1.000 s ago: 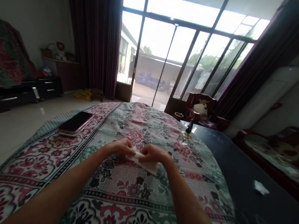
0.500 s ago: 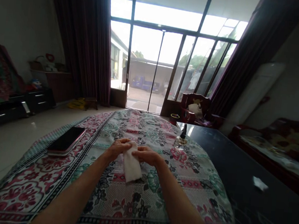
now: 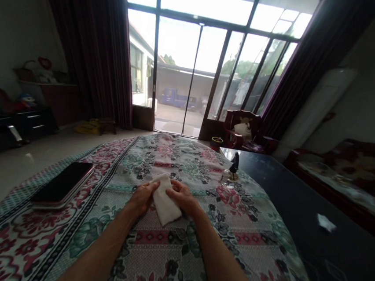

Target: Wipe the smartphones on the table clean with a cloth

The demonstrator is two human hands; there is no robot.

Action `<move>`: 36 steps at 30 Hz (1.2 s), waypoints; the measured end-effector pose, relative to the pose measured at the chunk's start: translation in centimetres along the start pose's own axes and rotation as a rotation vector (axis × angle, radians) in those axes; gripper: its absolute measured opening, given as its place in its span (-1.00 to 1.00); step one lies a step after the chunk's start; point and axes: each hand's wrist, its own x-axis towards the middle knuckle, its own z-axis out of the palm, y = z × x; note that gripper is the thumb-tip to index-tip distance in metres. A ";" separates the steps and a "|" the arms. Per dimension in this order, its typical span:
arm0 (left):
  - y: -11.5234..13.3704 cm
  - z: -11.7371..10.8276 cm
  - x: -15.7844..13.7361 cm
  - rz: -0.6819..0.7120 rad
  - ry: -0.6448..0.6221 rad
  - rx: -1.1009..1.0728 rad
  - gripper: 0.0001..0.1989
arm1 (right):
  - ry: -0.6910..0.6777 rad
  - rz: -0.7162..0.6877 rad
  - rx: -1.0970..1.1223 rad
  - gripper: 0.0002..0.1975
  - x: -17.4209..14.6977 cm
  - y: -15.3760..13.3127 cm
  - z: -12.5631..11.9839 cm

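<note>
A white folded cloth (image 3: 167, 207) is held between my two hands, just above the patterned tablecloth (image 3: 149, 260). My left hand (image 3: 143, 194) grips its left edge, thumb on top. On the right edge, my right hand (image 3: 182, 196) pinches it with thumb and fingers; some fingertips are hidden behind the cloth. The cloth's lower end hangs toward me. Beyond my right hand stands a clear bottle with a black top (image 3: 231, 173). To the left lies a dark, flat, tablet-like device (image 3: 64, 185) on the tablecloth.
A dark glossy table (image 3: 278, 189) adjoins on the right, with a crumpled white piece (image 3: 326, 223) on it. A wooden chair (image 3: 243, 130) stands near the glass doors (image 3: 190, 79). Low black drawers (image 3: 33, 121) are at the left.
The cloth looks wider and more spread, and my left hand has shifted to grip lower along its edge. The view has turned slightly, moving the device leftward in the picture.
</note>
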 end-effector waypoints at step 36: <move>1.1 -1.1 2.0 0.060 0.216 -0.169 -0.83 | 1.308 -0.317 -0.729 -0.44 -0.9 -6.8 -17.8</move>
